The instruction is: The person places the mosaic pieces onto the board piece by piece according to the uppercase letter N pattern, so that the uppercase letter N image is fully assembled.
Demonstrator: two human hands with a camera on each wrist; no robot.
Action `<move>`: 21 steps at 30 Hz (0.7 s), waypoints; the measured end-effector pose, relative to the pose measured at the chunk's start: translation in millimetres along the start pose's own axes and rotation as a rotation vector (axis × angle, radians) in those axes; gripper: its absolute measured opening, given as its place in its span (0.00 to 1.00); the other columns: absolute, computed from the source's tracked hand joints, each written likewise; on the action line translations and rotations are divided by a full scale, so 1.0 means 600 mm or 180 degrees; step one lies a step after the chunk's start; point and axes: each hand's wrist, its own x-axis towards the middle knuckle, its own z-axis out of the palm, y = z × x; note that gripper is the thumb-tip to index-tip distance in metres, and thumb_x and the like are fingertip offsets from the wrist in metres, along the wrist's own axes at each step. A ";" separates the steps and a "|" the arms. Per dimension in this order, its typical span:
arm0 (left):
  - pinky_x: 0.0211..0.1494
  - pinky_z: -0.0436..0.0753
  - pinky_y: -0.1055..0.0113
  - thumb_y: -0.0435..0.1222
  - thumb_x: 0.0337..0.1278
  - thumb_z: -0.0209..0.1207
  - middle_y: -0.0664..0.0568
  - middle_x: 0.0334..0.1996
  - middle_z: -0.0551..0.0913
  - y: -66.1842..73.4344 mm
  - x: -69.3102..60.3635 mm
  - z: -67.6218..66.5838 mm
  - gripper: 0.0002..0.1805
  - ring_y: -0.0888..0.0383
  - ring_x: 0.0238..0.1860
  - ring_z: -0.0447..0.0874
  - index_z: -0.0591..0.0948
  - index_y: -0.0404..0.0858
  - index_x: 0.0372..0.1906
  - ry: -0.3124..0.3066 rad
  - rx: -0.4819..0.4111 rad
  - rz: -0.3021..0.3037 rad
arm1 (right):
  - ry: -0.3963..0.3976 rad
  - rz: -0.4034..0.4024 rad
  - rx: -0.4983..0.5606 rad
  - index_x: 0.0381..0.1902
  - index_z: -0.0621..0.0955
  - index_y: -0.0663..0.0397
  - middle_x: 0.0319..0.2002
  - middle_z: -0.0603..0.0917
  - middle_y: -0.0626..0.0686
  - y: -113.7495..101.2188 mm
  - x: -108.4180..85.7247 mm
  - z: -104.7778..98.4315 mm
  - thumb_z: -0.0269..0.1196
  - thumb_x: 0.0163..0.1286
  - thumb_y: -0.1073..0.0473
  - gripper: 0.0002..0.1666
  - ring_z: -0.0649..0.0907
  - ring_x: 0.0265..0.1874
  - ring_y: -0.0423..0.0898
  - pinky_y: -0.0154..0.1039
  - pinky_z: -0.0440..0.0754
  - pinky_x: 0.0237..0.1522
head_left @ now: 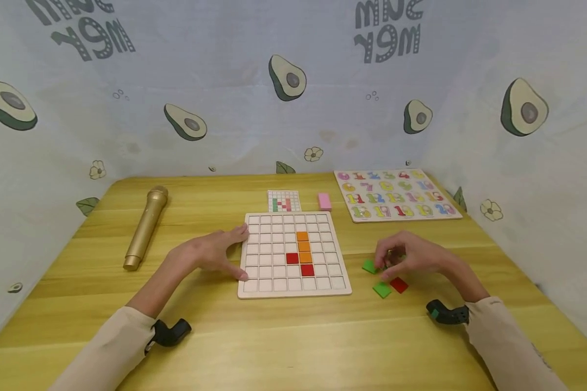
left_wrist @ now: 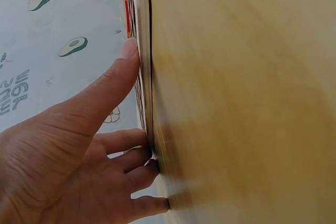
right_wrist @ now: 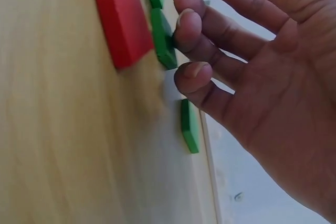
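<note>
My left hand (head_left: pixel 210 251) touches the left edge of the white grid board (head_left: pixel 266 284), thumb and fingers spread along it. On the board are several orange tiles (head_left: pixel 304 246) in a column, a red tile (head_left: pixel 307 270) below them and another red tile (head_left: pixel 292 258) to their left. My right hand (head_left: pixel 413 258), fingers bent, is over loose tiles right of the board: a green tile (head_left: pixel 382 290), a green tile (head_left: pixel 369 266) and a red tile (head_left: pixel 399 284). In the right wrist view, fingertips are beside a green tile (right_wrist: pixel 163 38); no tile is visibly gripped.
A small pattern card (head_left: pixel 283 201) is behind the board, with a pink block (head_left: pixel 325 202) to its right. A number puzzle board (head_left: pixel 396 195) lies at the back right. The gold microphone (head_left: pixel 145 228) lies on the left of the wooden table (head_left: pixel 293 342).
</note>
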 end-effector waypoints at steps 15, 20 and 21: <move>0.85 0.53 0.38 0.59 0.58 0.77 0.42 0.88 0.46 0.000 -0.002 0.001 0.63 0.34 0.86 0.47 0.55 0.37 0.88 0.0039 0.0041 0.0084 | -0.0115 0.0365 -0.0244 0.45 0.89 0.50 0.39 0.86 0.55 -0.013 -0.031 -0.017 0.83 0.60 0.60 0.16 0.78 0.32 0.52 0.41 0.78 0.33; 0.85 0.54 0.37 0.58 0.58 0.76 0.41 0.88 0.46 0.000 -0.004 0.000 0.63 0.33 0.86 0.47 0.54 0.37 0.88 0.0039 0.0037 0.0086 | -0.0153 0.0620 -0.0389 0.44 0.89 0.48 0.39 0.82 0.53 -0.021 -0.029 -0.017 0.84 0.57 0.56 0.18 0.76 0.34 0.51 0.40 0.74 0.35; 0.85 0.54 0.37 0.58 0.58 0.77 0.41 0.88 0.46 0.000 -0.004 0.000 0.63 0.33 0.86 0.47 0.54 0.37 0.88 0.0040 0.0035 0.0089 | -0.0159 0.0664 -0.0395 0.43 0.89 0.47 0.39 0.82 0.52 -0.022 -0.029 -0.017 0.84 0.57 0.56 0.18 0.76 0.35 0.51 0.39 0.74 0.35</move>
